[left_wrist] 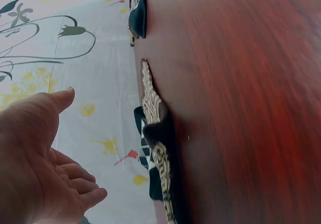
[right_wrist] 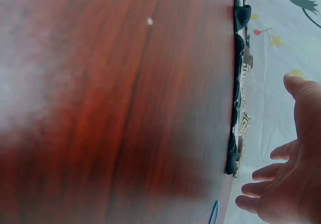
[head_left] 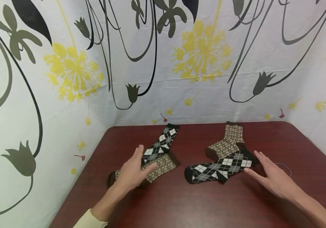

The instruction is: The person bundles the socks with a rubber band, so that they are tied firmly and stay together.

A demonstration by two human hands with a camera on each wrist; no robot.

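Note:
Two pairs of unlike socks lie flat, partly overlapping. On the left, a brown-and-cream patterned sock (head_left: 163, 166) crosses the lower part of a black, grey and white argyle sock (head_left: 164, 139). My left hand (head_left: 132, 172) hovers over these two, fingers extended and empty; it hides part of both. On the right, another argyle sock (head_left: 231, 164) lies in front of a second brown patterned sock (head_left: 232, 137). Beside the argyle sock's dark cuff end is my right hand (head_left: 278, 179), fingers spread and holding nothing. Both wrist views show the hands (left_wrist: 45, 169) (right_wrist: 291, 174) raised off the table.
The dark red wooden table (head_left: 202, 205) has rounded far corners. A thin bluish loop of cord (right_wrist: 214, 212) lies on it near the right hand. A white cloth (head_left: 168, 76) with yellow and grey flower prints hangs behind and along the sides.

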